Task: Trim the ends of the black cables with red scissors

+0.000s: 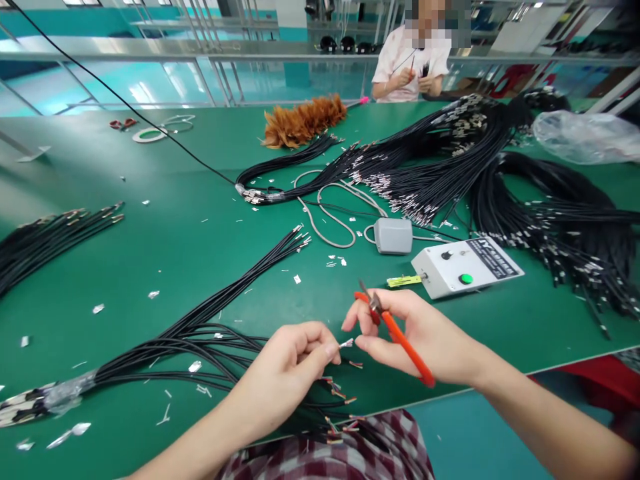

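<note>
The left hand pinches a thin black wire near its stripped end, fingers closed on it. Just right of it, the right hand grips orange-handled cutters, thumb and forefinger meeting at the wire tip. The wire looks light and limp, best held close to the end. Beyond the left hand lies a bundle of wires; past the right hand sit a white control box and a grey pedal.

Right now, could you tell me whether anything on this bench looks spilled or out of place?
Yes: small white scraps lie scattered across the green table, mostly near the black wire bundle. The left hand pinches a wire end; the right hand holds orange-handled cutters.
</note>
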### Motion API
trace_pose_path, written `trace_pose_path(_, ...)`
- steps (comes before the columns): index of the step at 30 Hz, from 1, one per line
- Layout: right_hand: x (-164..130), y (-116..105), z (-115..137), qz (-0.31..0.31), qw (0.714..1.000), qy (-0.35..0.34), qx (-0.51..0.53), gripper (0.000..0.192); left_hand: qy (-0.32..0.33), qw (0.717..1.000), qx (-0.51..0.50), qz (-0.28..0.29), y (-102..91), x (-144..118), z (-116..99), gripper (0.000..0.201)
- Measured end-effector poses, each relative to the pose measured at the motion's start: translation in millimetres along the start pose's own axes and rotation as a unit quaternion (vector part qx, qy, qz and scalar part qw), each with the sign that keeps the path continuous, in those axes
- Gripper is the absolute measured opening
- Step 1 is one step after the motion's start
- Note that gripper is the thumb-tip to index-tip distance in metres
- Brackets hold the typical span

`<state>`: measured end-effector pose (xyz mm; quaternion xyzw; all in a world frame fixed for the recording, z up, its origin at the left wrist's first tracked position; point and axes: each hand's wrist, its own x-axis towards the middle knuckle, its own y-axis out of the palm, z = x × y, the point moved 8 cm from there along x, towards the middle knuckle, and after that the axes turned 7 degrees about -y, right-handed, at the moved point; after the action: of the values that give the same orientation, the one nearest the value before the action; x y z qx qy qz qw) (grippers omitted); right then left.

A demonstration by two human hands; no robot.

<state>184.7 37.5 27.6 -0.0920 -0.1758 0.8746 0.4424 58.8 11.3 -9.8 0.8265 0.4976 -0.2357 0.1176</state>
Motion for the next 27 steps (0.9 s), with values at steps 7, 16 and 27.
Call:
trace_pose_path(7,7,14,25,0.076,0.958,-0.14,-0.238,0.014,-0.008,0.999,-0.001,0.032,4.1,0,2,0.025)
trace_pose_path(16,-4,44,43,0.16,0.895,-0.269,-0.319,0.018,-0.106,0.976,-0.061,0.178,22.3,10,30,0.022)
trace_pose_path(27,-9,80,-52,0.075,0.836,0.204,0.504,0.028,0.189,0.972,0.141,-0.008,5.5,-26,-6,0.016)
